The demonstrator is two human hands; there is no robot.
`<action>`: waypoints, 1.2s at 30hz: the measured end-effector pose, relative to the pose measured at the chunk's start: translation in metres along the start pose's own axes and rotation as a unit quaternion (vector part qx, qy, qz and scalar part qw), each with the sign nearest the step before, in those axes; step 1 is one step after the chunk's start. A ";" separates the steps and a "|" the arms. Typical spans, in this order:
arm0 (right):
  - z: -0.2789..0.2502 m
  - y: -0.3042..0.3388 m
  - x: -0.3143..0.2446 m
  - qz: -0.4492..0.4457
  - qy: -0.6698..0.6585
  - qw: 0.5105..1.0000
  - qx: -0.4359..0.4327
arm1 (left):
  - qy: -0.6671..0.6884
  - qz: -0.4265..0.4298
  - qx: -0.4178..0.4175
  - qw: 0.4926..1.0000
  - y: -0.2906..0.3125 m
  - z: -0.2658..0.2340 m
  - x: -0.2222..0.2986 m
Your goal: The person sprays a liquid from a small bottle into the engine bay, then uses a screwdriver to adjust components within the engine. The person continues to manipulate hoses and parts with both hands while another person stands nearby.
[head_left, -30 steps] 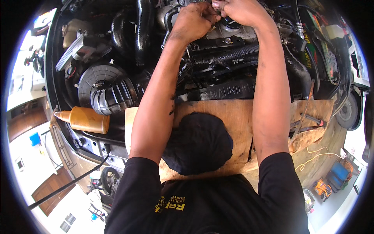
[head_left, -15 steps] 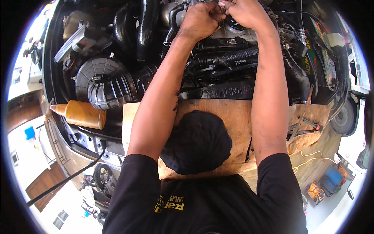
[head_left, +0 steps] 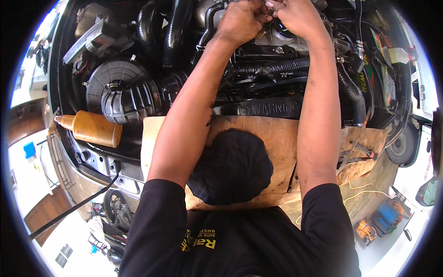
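Both hands are at the far edge of the view, over the engine. My left hand (head_left: 242, 21) is closed with its fingers curled inward, and the small thing at its fingertips cannot be made out. Close beside it, my right hand (head_left: 297, 17) has thumb and fingers pinched together, their tips partly cut off by the frame. A round black cap (head_left: 282, 32) on the metal engine part shows just under the right hand. A black hose (head_left: 208, 27) curves down beside my left wrist. Below the forearms runs a corrugated black tube (head_left: 288, 66).
A brown board (head_left: 284, 134) covers the near edge, with a black cloth cap-like shape (head_left: 230, 168) over it and tools (head_left: 362, 148) at its right. An amber bottle (head_left: 97, 129) lies at left, near the round air filter housing (head_left: 115, 83). The battery (head_left: 385, 74) is at right.
The view has shifted slightly. My hands stay together at the same spot with small finger movements, and more of the round black cap shows beneath the right hand.
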State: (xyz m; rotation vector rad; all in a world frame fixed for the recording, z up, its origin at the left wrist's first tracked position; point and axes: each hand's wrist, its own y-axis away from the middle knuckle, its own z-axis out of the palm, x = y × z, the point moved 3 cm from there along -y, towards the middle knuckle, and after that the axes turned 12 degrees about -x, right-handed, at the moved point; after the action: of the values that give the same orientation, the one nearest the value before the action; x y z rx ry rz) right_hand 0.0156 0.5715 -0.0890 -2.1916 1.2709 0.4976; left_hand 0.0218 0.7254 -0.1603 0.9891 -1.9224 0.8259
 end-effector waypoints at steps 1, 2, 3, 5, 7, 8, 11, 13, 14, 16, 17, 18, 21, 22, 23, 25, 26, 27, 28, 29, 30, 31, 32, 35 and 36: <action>0.001 -0.002 0.000 0.034 -0.022 0.999 -0.018 | 0.000 0.015 0.009 1.000 -0.002 0.000 -0.006; 0.000 -0.004 0.000 0.069 -0.044 0.996 -0.037 | -0.001 0.030 0.018 0.999 -0.003 -0.001 -0.011; 0.000 -0.003 0.004 0.110 -0.063 0.990 -0.054 | -0.005 0.015 -0.001 1.000 -0.003 0.001 -0.009; -0.002 -0.002 0.007 0.135 -0.055 0.987 -0.073 | -0.018 -0.014 -0.039 0.999 0.000 -0.004 0.006; -0.002 -0.004 0.000 0.128 -0.051 0.988 -0.067 | -0.039 -0.021 -0.025 0.999 0.000 -0.007 0.007; -0.002 -0.004 -0.004 0.112 -0.050 0.991 -0.050 | -0.050 -0.024 -0.018 0.998 0.000 -0.007 0.008; 0.003 -0.005 -0.006 0.050 -0.003 0.999 -0.012 | -0.091 -0.030 0.020 0.995 -0.004 -0.004 -0.001; 0.002 -0.005 -0.006 0.079 -0.017 0.996 -0.030 | -0.064 -0.055 -0.031 0.996 -0.001 -0.008 0.006; 0.000 -0.003 -0.004 0.130 -0.053 0.988 -0.059 | -0.050 -0.067 -0.056 0.995 0.000 -0.009 0.010; 0.000 -0.006 -0.005 0.150 -0.064 0.983 -0.078 | -0.023 -0.033 -0.046 0.998 0.000 -0.006 0.003; 0.001 -0.007 -0.001 0.125 -0.037 0.989 -0.069 | -0.009 -0.016 -0.041 0.999 -0.001 -0.005 0.000; 0.003 -0.007 0.003 0.103 -0.010 0.993 -0.060 | -0.019 -0.001 -0.016 1.000 -0.003 -0.002 -0.001; 0.005 -0.007 0.007 0.037 0.017 0.999 -0.022 | -0.051 0.013 0.026 0.998 -0.007 0.002 -0.002; 0.005 -0.005 0.005 0.047 0.029 0.998 -0.032 | -0.061 -0.001 0.017 0.998 -0.007 0.001 -0.002; 0.004 -0.001 0.003 0.057 0.042 0.997 -0.042 | -0.071 -0.015 0.007 0.997 -0.007 -0.001 -0.001; 0.000 -0.002 -0.006 0.104 0.024 0.992 -0.060 | -0.050 -0.031 -0.034 0.998 -0.004 -0.006 0.002; 0.000 -0.004 -0.009 0.142 -0.007 0.987 -0.069 | -0.039 -0.040 -0.055 0.997 -0.003 -0.008 0.004; 0.000 -0.006 -0.011 0.177 -0.037 0.980 -0.078 | -0.044 -0.029 -0.038 0.998 -0.003 -0.009 0.005; 0.001 -0.006 -0.006 0.117 0.007 0.992 -0.048 | -0.048 -0.019 -0.024 0.998 -0.004 -0.005 0.004; 0.006 -0.006 0.005 0.056 0.052 0.997 -0.017 | -0.051 -0.008 -0.010 0.999 -0.004 -0.001 0.003; 0.008 -0.007 0.005 -0.006 0.095 0.995 0.012 | -0.045 -0.010 0.004 0.999 -0.004 0.000 0.002; 0.009 -0.008 0.010 -0.006 0.103 0.995 0.006 | -0.039 -0.011 0.017 0.999 -0.005 0.002 0.001; 0.009 -0.008 0.014 -0.006 0.112 0.994 0.001 | -0.032 -0.012 0.031 0.999 -0.005 0.003 -0.001; 0.005 -0.009 0.009 0.081 0.047 0.993 -0.074 | -0.048 -0.033 -0.043 0.997 -0.003 -0.004 0.003; 0.004 -0.008 0.007 0.124 0.008 0.986 -0.108 | -0.046 -0.033 -0.042 0.998 -0.004 -0.004 0.001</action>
State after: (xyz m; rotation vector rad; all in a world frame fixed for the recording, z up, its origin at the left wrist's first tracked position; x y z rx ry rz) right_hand 0.0256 0.5728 -0.0938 -2.2235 1.5737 0.7473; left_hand 0.0266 0.7260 -0.1568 1.0496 -1.9742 0.6669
